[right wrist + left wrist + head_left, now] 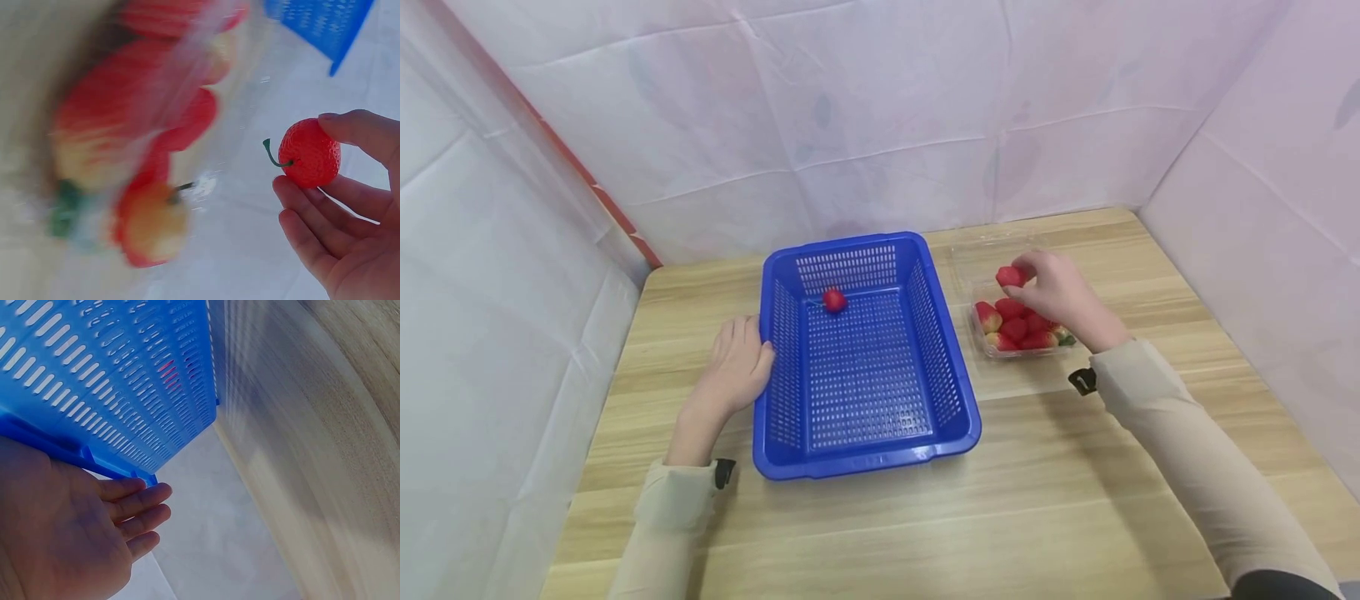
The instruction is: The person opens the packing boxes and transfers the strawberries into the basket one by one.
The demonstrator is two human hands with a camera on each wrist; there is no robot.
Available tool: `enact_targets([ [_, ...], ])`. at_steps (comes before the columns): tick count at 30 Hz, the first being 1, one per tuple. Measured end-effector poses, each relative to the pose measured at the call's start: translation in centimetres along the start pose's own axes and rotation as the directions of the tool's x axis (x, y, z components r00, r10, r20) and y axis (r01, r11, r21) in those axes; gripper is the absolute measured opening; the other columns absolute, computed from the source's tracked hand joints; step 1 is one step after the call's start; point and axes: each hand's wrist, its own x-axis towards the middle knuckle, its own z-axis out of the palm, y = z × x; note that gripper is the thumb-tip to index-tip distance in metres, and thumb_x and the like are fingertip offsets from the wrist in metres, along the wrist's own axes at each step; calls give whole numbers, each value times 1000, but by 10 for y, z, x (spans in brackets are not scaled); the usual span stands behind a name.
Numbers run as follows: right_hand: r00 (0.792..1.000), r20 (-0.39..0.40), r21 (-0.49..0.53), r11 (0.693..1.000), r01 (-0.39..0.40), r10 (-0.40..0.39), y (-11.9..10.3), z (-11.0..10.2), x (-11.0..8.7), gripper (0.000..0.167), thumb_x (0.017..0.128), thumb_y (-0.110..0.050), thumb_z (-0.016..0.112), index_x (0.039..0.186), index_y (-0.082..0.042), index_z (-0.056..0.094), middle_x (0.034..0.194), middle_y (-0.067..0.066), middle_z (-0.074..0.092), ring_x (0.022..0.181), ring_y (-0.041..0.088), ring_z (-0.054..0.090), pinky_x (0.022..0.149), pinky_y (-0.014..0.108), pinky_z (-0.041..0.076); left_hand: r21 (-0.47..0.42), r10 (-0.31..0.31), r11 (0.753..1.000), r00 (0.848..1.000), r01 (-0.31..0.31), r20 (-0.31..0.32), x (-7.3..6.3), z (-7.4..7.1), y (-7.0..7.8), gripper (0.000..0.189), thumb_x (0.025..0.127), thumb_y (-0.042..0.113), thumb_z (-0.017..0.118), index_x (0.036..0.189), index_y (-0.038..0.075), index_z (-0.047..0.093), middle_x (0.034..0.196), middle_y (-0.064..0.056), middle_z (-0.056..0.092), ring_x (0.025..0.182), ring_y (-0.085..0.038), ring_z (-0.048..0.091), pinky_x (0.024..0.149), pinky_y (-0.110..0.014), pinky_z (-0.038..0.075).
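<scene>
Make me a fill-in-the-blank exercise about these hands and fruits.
The right hand pinches a fruit whose skin is ____.
The left hand touches a plastic basket colored ____.
Inside the basket, the number of fruits is ____.
In the head view, the clear container is on the basket's ____ side.
Missing words: red; blue; one; right.

Left hand (735,362) toward table's (865,533) left edge, fingers nearly straight, close together; left forearm (662,521) from near edge. Right hand (1056,290) toward far right corner, thumb and bent fingers pinching; right forearm (1202,475) slanting in.
</scene>
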Motion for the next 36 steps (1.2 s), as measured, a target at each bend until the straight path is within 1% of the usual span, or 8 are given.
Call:
enact_targets([
  [5,998,-20,-23,998,62,-62,-27,-6,12,27,85,-13,70,105,6,68,96,20,67,93,37,60,85,52,44,23,2,1000,1000,-2,0,2,0,0,51,101,21,30,138,-14,31,117,-22,39,112,-38,32,101,-54,26],
  [12,996,5,-11,996,87,-87,-64,-5,31,26,86,-16,71,106,0,69,97,13,68,92,30,61,84,46,47,60,-11,998,1000,11,1,3,0,0,49,100,20,30,134,-15,33,116,-23,39,108,-38,34,98,-54,29],
  [19,985,59,34,987,158,-160,-104,11,58,27,86,-17,74,104,2,69,98,15,66,89,31,61,79,43,49,71,-20,997,1000,21,-14,2,1,-1,49,101,21,31,136,-14,33,116,-23,40,107,-37,34,95,-52,30],
  [24,969,102,29,974,225,-226,-131,28,78,19,83,-14,74,93,2,69,87,14,65,78,28,58,73,38,48,78,-11,997,1000,13,-28,3,1,-1,51,101,21,31,138,-14,33,117,-24,41,109,-39,35,96,-53,31],
  [29,967,180,30,983,179,-181,-150,50,95,14,82,-12,74,85,0,68,76,8,62,67,21,52,63,31,45,88,-2,996,999,5,-33,5,2,1,51,102,22,31,137,-14,32,119,-25,41,111,-39,35,98,-53,30],
  [31,967,216,18,990,137,-138,-156,60,99,14,83,-13,74,78,-3,66,70,5,57,62,18,48,58,28,41,91,-1,996,999,4,-32,5,2,2,51,101,22,31,137,-14,32,119,-25,41,112,-40,35,98,-53,30],
  [34,965,257,-12,998,60,-55,-162,74,103,22,83,-14,75,70,-6,58,64,2,49,56,15,41,53,27,35,101,-1,995,1000,4,-25,6,2,4,51,101,22,31,136,-15,33,119,-25,41,110,-40,35,97,-53,30],
  [36,961,275,-21,1000,-2,8,-165,83,104,22,82,-12,75,71,-8,56,65,2,49,55,15,42,51,27,35,106,-5,994,1000,8,-21,6,3,5,50,101,22,31,134,-15,34,117,-25,41,109,-39,35,97,-53,30],
])
